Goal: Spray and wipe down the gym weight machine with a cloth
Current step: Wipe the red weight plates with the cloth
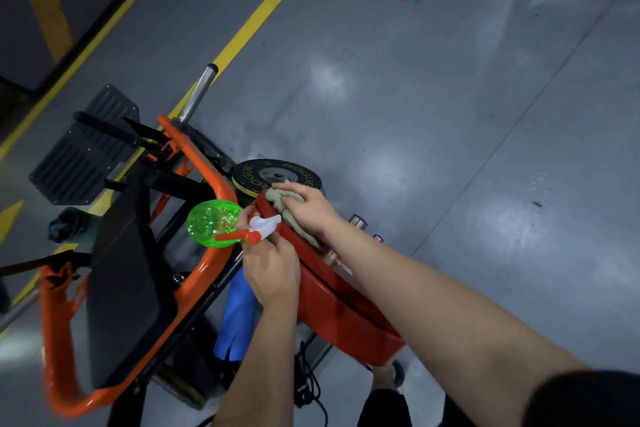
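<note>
Left hand [272, 274]: we hold the bottle [211, 224] at its neck, fingers curled round it; its green body lies sideways over the machine's orange tube.
Right hand [310, 206]: our fingers lie close together, nearly flat on the cloth [294, 224], pressing it down.
Cloth: pale green, bunched under our palm on the top edge of the red arm [343, 305].
Machine [206, 270]: orange frame with a black pad, right below us.
Plate [277, 175]: black, just beyond the cloth.
</note>
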Demonstrator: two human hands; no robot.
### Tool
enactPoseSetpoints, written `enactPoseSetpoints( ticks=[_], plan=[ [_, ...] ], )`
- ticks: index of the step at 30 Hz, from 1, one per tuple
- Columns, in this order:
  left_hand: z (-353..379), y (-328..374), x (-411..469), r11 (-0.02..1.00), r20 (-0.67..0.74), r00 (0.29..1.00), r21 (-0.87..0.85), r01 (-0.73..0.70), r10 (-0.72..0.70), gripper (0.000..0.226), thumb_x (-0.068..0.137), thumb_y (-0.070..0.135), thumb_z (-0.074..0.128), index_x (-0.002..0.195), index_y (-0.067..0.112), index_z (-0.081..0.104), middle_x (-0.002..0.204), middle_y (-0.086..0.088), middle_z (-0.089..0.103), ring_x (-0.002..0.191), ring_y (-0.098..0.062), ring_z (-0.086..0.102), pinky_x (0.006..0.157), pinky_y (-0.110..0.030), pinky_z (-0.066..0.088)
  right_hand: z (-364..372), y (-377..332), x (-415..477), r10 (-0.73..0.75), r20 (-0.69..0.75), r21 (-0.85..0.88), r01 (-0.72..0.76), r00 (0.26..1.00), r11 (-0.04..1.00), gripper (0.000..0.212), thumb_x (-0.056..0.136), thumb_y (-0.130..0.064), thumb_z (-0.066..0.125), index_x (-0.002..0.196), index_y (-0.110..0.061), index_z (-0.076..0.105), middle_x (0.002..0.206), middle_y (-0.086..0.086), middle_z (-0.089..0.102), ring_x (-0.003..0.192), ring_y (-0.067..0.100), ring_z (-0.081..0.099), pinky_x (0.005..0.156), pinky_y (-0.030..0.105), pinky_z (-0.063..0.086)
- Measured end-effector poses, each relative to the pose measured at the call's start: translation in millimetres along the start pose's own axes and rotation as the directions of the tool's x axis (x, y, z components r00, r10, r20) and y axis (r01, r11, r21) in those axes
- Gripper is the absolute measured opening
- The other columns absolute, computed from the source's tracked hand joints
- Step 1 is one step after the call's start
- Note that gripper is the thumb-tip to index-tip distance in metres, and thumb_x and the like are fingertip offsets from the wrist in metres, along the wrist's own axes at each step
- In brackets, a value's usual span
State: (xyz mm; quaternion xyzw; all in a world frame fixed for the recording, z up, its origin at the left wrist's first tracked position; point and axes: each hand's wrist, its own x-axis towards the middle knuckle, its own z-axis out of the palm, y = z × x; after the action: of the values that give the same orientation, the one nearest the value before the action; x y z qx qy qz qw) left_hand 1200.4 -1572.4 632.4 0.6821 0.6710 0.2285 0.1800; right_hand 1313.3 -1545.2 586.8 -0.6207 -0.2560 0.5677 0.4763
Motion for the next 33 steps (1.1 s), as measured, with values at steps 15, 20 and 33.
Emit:
enactPoseSetpoints(
  ticks=[15, 20, 33],
  plan=[
    [-8, 5, 3, 0.992, -0.036, 0.999, -0.122, 0.011, -0.016, 0.044, 0.099, 0.008, 0.051, 0.141, 0.019, 0.049, 0.130, -0.011, 0.066, 0.109, -0.040, 0.062, 0.081, -0.037, 0.043, -2, 12, -112, -0.061, -0.062, -0.318, 0.038, 0.996, 0.947, 0.052, 0.096, -0.065, 0.051, 0.146, -0.050, 0.042, 0.163, -0.002, 0.014, 0.151, 0.016, 0.010, 0.122, 0.040, 0.015],
    [-16, 5, 8, 0.976, -0.060, 0.998, -0.218, -0.023, 0.011, 0.043, 0.093, -0.002, 0.046, 0.133, 0.012, 0.053, 0.126, -0.011, 0.066, 0.110, -0.038, 0.063, 0.086, -0.027, 0.042, 4, 8, -102, -0.036, -0.039, -0.586, 0.007, 0.999, 0.810, 0.061, 0.103, -0.063, 0.026, 0.160, -0.043, 0.014, 0.167, 0.010, 0.008, 0.151, 0.036, 0.018, 0.121, 0.051, 0.024],
    [-10, -2, 21, 0.963, -0.095, 0.995, -0.268, -0.019, -0.007, 0.032, 0.095, -0.006, 0.049, 0.125, -0.001, 0.061, 0.133, -0.002, 0.060, 0.117, -0.035, 0.059, 0.095, -0.029, 0.044, 36, -32, -3, 0.062, -0.069, -0.458, -0.087, 0.996, 0.885, 0.085, 0.106, -0.051, 0.040, 0.162, -0.013, -0.012, 0.165, 0.018, 0.024, 0.149, 0.039, 0.029, 0.121, 0.047, 0.026]
  ],
)
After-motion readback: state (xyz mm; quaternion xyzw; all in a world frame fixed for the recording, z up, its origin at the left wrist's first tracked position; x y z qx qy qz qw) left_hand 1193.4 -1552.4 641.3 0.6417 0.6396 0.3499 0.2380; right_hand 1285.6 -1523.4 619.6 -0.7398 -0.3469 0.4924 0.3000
